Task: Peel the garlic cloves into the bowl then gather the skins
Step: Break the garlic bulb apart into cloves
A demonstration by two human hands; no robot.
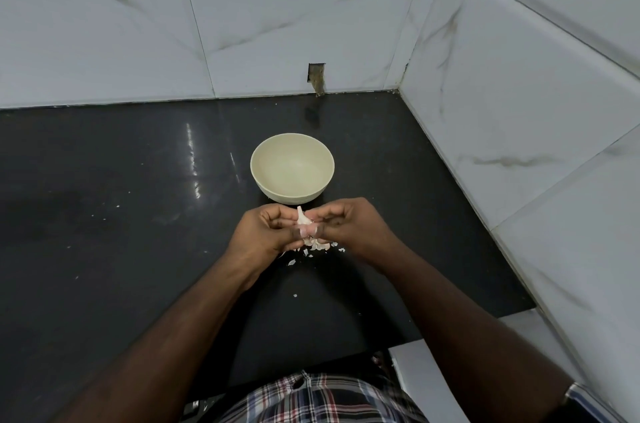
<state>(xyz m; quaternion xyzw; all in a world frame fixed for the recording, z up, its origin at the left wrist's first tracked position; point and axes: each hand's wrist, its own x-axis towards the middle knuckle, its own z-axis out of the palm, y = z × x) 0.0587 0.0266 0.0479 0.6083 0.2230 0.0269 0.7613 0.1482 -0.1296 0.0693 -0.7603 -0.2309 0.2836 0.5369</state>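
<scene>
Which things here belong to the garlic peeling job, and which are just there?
Part of the job:
garlic, held between left hand and right hand
bowl, nothing visible inside
skins scattered on the counter

Just there:
wall tiles
hole in the wall

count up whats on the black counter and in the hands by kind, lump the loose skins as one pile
bowl: 1, looks empty
garlic piece held between the left hand and right hand: 1
pile of loose skins under the hands: 1
hands: 2
total: 5
</scene>
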